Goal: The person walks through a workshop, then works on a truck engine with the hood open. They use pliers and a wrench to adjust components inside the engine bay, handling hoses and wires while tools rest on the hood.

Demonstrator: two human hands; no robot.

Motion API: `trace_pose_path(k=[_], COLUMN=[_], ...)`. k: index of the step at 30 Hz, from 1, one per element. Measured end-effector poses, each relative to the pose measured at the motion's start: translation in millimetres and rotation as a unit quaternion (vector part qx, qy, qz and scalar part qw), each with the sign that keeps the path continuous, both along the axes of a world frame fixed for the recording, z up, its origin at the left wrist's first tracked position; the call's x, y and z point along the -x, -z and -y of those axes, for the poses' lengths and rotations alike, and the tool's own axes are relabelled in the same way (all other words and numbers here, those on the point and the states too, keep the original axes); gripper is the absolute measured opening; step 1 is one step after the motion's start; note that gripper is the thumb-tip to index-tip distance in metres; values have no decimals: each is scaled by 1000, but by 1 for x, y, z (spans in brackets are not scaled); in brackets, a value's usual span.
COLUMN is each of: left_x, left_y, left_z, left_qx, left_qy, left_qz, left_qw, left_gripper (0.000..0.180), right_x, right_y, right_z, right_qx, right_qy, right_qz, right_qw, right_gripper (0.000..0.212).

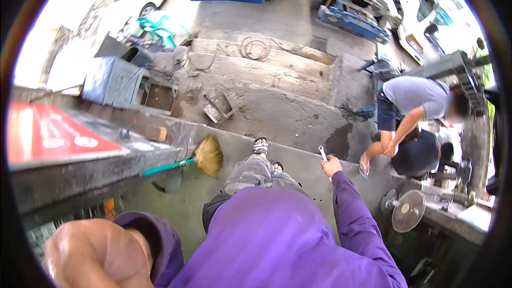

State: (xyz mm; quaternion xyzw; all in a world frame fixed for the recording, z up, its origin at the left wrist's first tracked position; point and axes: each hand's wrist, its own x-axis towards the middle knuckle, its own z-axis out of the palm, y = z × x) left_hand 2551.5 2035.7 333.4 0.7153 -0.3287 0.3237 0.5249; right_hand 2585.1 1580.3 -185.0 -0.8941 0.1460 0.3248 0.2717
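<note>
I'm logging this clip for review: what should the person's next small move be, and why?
Probably lower the left hand: it is raised close to the camera and hides the lower-left part of the view, while the right hand already grips the wrench out in front of the body.

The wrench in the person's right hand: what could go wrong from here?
The wrench could slip from the right hand and land on the open-toed sandals. The dark patch on the floor ahead might be slippery if it is wet or oily, which I cannot tell. Farther ahead, the looped hose or cable on the steps might trip someone walking that way.
</note>
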Motion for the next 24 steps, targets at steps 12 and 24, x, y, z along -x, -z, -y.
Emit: trace_pose_path(k=[12, 24], left_x=[-235, -362], left_y=[349, 685], left_z=[-43, -106], left_qx=[-424, -305], left_qy=[-126, -124], left_qz=[-462, -727], left_qw=[769, 603], left_gripper=[55, 51], right_x=[3, -183], right_y=[64, 254], right_z=[30, 85], right_qx=[48, 0], right_qy=[142, 240], right_qz=[-57, -257], right_qw=[987, 936], right_gripper=[41, 35])
